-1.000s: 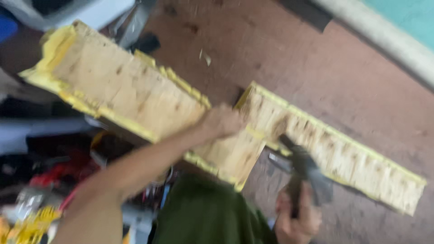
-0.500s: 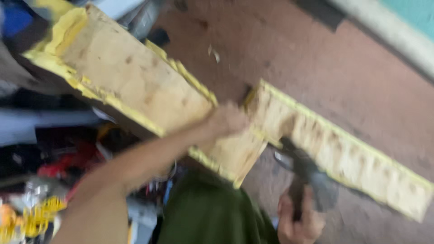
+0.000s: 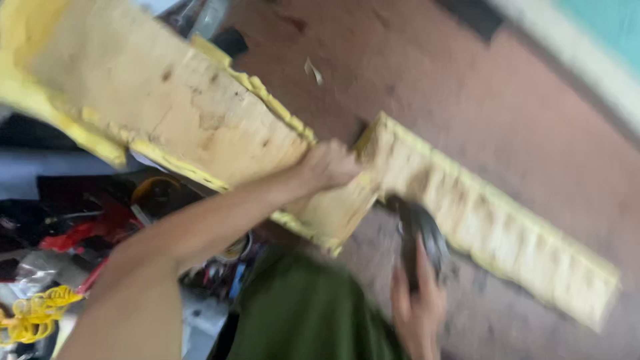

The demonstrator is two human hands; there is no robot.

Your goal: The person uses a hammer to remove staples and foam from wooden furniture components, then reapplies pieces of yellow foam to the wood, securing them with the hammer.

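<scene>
Wooden planks with yellow-painted, chipped edges fill the view, and the whole scene sits closer and larger than a second ago — the head has leaned in toward them. At far left, below the boards, lies a clutter of red and black cables and bags [image 3: 73, 227] with a coil of yellow cord [image 3: 33, 313] beside it; it has slid leftward in the frame. Above it the broad pale wooden plank with yellow edges [image 3: 167, 113] slants down to the right, its near end now lower and closer to the green-clothed lap [image 3: 300, 313]. The left hand [image 3: 330, 163] is closed over that plank's end, right where it meets the second, narrower yellow-edged plank [image 3: 493, 220], which lies on the reddish-brown floor [image 3: 480, 87]. That grip has not shifted between the pictures, so the boards are being held steady at the joint. Further right, the right hand [image 3: 417, 303] is wrapped round the handle of a dark hammer [image 3: 420, 230]; its head has come up from beside the narrow plank to touch or nearly touch its near edge — blur hides which.
</scene>
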